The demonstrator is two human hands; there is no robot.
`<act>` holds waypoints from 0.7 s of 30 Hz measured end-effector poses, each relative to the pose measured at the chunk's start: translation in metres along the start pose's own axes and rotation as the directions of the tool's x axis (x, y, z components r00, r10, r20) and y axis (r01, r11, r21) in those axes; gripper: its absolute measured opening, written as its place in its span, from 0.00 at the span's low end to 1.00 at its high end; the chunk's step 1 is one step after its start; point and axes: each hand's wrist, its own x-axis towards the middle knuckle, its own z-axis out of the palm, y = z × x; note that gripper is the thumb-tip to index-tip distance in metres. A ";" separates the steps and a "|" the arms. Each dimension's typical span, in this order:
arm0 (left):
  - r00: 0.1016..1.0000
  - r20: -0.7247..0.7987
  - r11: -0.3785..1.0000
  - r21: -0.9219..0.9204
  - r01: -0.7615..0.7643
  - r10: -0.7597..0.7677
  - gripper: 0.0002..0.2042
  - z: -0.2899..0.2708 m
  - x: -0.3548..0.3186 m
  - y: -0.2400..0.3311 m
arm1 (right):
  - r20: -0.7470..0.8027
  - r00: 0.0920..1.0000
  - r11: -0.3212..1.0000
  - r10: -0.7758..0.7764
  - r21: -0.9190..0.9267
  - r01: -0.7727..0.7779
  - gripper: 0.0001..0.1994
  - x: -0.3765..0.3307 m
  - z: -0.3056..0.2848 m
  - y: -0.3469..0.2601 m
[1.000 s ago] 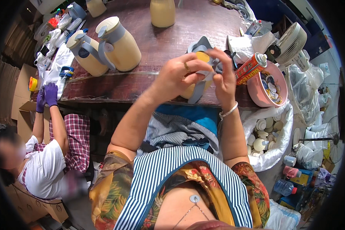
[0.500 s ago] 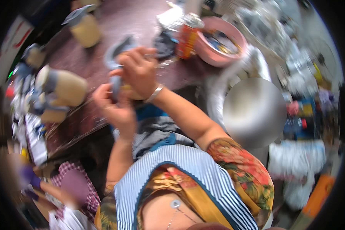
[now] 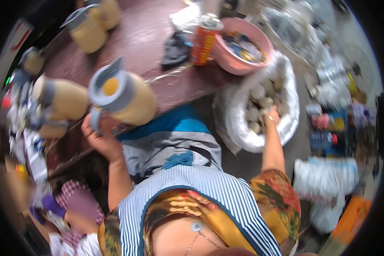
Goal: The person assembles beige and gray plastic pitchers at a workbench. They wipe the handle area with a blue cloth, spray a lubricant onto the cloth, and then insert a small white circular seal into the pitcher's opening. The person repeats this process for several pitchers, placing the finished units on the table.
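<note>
My left hand (image 3: 101, 137) is closed around the grey handle of a beige jug (image 3: 134, 102) with a grey collar and spout. The jug leans over the table's near edge, its top toward the left. Inside its grey rim shows an orange-yellow round patch (image 3: 110, 86). My right hand (image 3: 271, 115) reaches down into an open white sack (image 3: 291, 96) at the right, among several pale roundish pieces (image 3: 257, 92) whose kind I cannot make out. Its fingertips are partly hidden among them, so whether they grip one is unclear.
More beige jugs (image 3: 68, 99) stand along the table's left side and far left. On the dark red table (image 3: 145, 25), a red-orange can (image 3: 205, 40) stands beside a pink basin (image 3: 227, 59) of small items. Clear plastic bags (image 3: 294, 34) lie beyond. A person's purple-gloved hand (image 3: 51, 205) shows at lower left.
My right hand has left the jug and swung right into the white sack. My left hand now holds the jug by its handle, and the jug's top has come into plain view.
</note>
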 end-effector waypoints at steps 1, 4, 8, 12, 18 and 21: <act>0.999 -0.001 0.997 0.063 -0.044 0.045 0.10 -0.006 -0.003 -0.002 | -0.077 0.989 0.990 -0.126 -0.077 0.120 0.34 -0.011 -0.004 -0.005; 0.985 0.025 0.957 0.233 -0.174 0.174 0.07 -0.022 0.005 0.005 | -0.527 0.724 0.848 -0.446 0.010 0.530 0.20 -0.038 -0.060 -0.017; 0.942 0.282 0.960 0.157 -0.231 0.180 0.13 -0.020 0.023 0.067 | -0.607 0.585 0.201 -0.539 0.582 0.788 0.14 -0.156 -0.222 -0.071; 0.833 0.548 0.937 0.248 -0.247 0.075 0.14 -0.006 0.003 0.096 | -0.533 -0.098 -0.540 -0.841 0.810 0.230 0.17 -0.285 -0.300 -0.162; 0.856 0.518 0.960 0.243 -0.136 -0.010 0.12 -0.021 -0.013 0.108 | -0.374 -0.554 -0.664 -0.744 0.512 0.546 0.34 -0.357 -0.315 -0.214; 0.860 0.502 0.961 0.270 -0.052 -0.094 0.14 -0.033 -0.012 0.115 | -0.394 -0.725 -0.826 -0.564 0.272 0.495 0.42 -0.371 -0.310 -0.223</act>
